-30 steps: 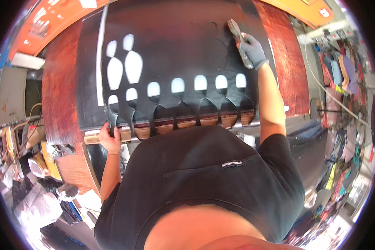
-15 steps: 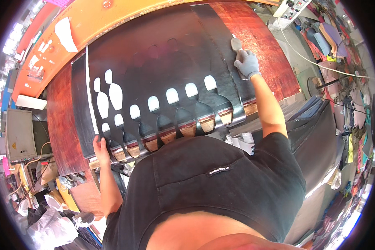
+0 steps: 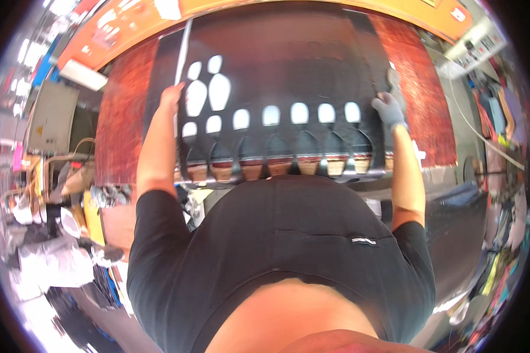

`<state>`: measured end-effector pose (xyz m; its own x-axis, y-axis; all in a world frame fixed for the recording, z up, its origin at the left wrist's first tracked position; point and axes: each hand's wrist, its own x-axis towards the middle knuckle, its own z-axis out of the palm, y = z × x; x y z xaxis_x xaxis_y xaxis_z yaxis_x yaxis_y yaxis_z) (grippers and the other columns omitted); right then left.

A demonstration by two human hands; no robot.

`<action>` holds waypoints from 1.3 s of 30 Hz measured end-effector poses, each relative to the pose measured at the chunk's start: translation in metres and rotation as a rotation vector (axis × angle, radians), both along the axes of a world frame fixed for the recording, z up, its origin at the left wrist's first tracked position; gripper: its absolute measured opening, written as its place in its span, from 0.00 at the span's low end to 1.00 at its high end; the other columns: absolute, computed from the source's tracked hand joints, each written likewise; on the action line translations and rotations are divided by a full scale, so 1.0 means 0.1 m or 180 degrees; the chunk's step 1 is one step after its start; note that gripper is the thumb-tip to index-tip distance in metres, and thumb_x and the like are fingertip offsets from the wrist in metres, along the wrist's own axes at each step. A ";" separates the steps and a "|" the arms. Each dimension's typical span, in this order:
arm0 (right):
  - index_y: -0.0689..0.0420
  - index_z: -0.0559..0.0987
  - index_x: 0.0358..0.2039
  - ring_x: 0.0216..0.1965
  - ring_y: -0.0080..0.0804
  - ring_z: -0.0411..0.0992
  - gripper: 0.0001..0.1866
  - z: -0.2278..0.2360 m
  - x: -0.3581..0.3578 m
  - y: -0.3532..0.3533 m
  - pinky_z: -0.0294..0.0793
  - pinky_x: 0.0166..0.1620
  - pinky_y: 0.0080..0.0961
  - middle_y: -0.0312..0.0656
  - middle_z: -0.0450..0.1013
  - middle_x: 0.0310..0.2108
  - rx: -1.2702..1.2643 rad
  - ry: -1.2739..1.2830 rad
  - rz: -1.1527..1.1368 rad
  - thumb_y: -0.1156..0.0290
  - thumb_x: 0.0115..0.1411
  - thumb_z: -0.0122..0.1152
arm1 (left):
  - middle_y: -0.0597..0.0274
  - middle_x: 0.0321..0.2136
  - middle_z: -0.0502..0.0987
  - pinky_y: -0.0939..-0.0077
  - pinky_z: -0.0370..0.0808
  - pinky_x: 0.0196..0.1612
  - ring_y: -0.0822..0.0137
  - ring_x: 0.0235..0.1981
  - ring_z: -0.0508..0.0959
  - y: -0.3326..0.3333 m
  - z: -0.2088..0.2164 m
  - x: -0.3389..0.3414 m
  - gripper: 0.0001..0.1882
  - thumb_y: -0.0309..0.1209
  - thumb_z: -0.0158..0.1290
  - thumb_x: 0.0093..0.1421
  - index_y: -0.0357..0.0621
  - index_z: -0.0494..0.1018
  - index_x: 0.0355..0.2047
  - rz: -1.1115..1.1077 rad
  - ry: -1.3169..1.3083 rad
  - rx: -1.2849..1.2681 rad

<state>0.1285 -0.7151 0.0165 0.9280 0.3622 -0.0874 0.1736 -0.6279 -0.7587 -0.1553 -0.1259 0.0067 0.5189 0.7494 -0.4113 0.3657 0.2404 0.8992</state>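
Note:
A dark, glossy sheet [image 3: 288, 65] covers the middle of the work table, with a white strip [image 3: 184, 50] down its left edge. White sole-shaped patches [image 3: 219, 91] show at its left. Along the near side runs a row of cut-outs with white rounded ends [image 3: 300, 113], and narrow black bands between them droop over the table edge. My bare left hand [image 3: 171, 99] is closed at the sheet's left edge, by the white strip. My right hand [image 3: 390, 110], in a grey glove, pinches the right edge. Beside it lies a grey sole-shaped piece [image 3: 394, 77].
Red-brown table top [image 3: 427, 112] shows at both sides. An orange machine beam [image 3: 121, 26] spans the far side. A control box [image 3: 474, 50] stands at far right, a grey cabinet [image 3: 52, 117] at left. Plastic bags [image 3: 56, 262] lie lower left.
My left hand has moved away from me along the sheet's left edge, from the near corner. My right hand has come off the grey piece to the sheet's right edge. The view has swung left.

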 end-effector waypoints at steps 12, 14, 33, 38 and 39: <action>0.62 0.73 0.32 0.33 0.32 0.70 0.19 -0.12 -0.22 -0.17 0.68 0.39 0.28 0.45 0.73 0.29 -0.0486 0.0273 -0.0547 0.57 0.50 0.60 | 0.47 0.27 0.78 0.62 0.74 0.36 0.57 0.25 0.79 0.48 0.11 1.00 0.20 0.40 0.54 0.56 0.29 0.74 0.36 -0.0243 0.0925 0.1340; 0.63 0.74 0.32 0.34 0.32 0.70 0.20 -0.17 -0.19 -0.22 0.68 0.40 0.28 0.44 0.73 0.29 -0.0882 0.0118 -0.0601 0.56 0.51 0.60 | 0.49 0.37 0.78 0.63 0.72 0.43 0.57 0.40 0.78 0.45 0.18 1.09 0.24 0.46 0.48 0.58 0.35 0.74 0.40 -0.0613 0.1614 0.1434; 0.68 0.72 0.47 0.38 0.24 0.68 0.24 -0.14 -1.32 0.43 0.67 0.43 0.20 0.39 0.73 0.37 0.0582 0.0839 -0.0879 0.61 0.56 0.60 | 0.43 0.44 0.73 0.56 0.68 0.50 0.49 0.49 0.72 1.10 0.08 0.37 0.26 0.49 0.40 0.61 0.37 0.72 0.42 -0.0847 0.2370 0.3123; 0.65 0.75 0.41 0.33 0.20 0.67 0.18 -0.14 -1.54 0.48 0.66 0.38 0.17 0.35 0.73 0.32 0.0863 0.0906 -0.0854 0.63 0.57 0.60 | 0.50 0.22 0.76 0.66 0.71 0.25 0.59 0.20 0.76 1.18 -0.19 0.02 0.21 0.42 0.44 0.61 0.33 0.72 0.36 -0.0530 0.1248 0.1920; 0.64 0.75 0.39 0.32 0.19 0.66 0.16 -0.12 -1.54 0.42 0.66 0.37 0.16 0.34 0.72 0.31 0.0854 0.0903 -0.0745 0.64 0.57 0.60 | 0.54 0.20 0.74 0.70 0.68 0.22 0.64 0.17 0.73 1.11 -0.21 -0.04 0.18 0.40 0.45 0.61 0.34 0.72 0.37 -0.0429 0.0876 0.1716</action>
